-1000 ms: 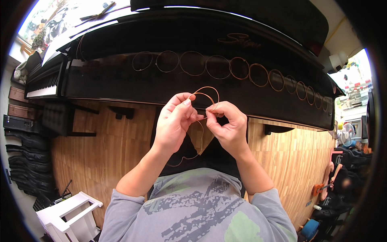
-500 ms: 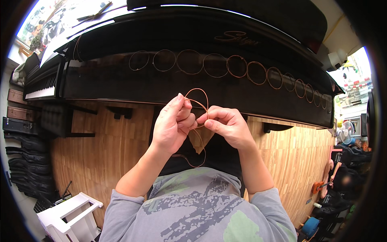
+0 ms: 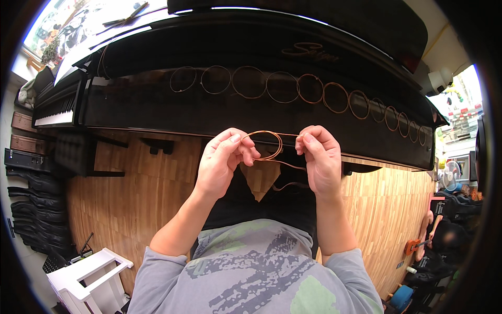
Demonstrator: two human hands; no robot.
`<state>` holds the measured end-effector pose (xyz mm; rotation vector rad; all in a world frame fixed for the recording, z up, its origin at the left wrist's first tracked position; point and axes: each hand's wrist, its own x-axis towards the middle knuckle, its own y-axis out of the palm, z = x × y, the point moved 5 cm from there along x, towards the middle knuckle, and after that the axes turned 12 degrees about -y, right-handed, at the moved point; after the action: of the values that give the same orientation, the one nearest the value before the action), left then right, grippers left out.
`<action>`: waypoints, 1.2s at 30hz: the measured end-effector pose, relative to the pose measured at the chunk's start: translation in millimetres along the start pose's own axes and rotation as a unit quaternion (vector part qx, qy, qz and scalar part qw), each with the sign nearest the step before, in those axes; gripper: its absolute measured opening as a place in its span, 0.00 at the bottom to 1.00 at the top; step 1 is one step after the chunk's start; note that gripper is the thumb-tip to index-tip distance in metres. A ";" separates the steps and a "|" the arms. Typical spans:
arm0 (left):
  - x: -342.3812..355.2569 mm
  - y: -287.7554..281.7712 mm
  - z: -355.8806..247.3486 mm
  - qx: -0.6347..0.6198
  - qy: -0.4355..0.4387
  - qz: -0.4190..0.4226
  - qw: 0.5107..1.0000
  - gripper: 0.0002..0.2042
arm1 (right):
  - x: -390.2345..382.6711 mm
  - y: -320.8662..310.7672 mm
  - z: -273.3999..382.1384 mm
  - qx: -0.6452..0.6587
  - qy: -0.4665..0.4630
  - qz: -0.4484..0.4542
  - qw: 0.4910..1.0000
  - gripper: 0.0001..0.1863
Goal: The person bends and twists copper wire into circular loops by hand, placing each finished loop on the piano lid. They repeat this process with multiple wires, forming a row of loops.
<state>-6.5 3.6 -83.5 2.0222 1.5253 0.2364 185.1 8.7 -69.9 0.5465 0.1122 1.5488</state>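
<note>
My left hand (image 3: 219, 159) is closed on one side of a coil of copper-coloured string (image 3: 281, 142), pinching its loops between thumb and fingers. To the right, my right hand (image 3: 321, 152) pinches a length of the same string and holds it out taut from the coil. A loose stretch of it curves below, passing behind the right hand. Both hands hang in the air in front of a black piano (image 3: 157, 112). Along its glossy face runs a row of several coiled strings (image 3: 323, 98), some silvery and some copper-coloured, spaced or touching side by side.
A keyboard (image 3: 56, 119) and a black stool (image 3: 76, 152) are at the left. A white wooden stand (image 3: 86, 285) is at lower left. Pliers (image 3: 125, 18) lie on a white surface at far left. Another person holding an orange small guitar (image 3: 413, 246) sits at far right.
My right hand has moved away to the right, drawing a length of string out straight. The loops at my left hand now form a rounder coil, and the loose tail has swung right.
</note>
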 end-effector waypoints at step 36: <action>-5.8 13.4 7.0 0.003 -0.015 -0.051 0.999 0.24 | -14.4 54.2 3.4 -0.566 -0.217 0.154 0.780 0.05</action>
<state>5.8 -6.4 -80.7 1.9374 1.6067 0.1593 136.3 -9.9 -49.2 -0.0879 -1.2574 1.4510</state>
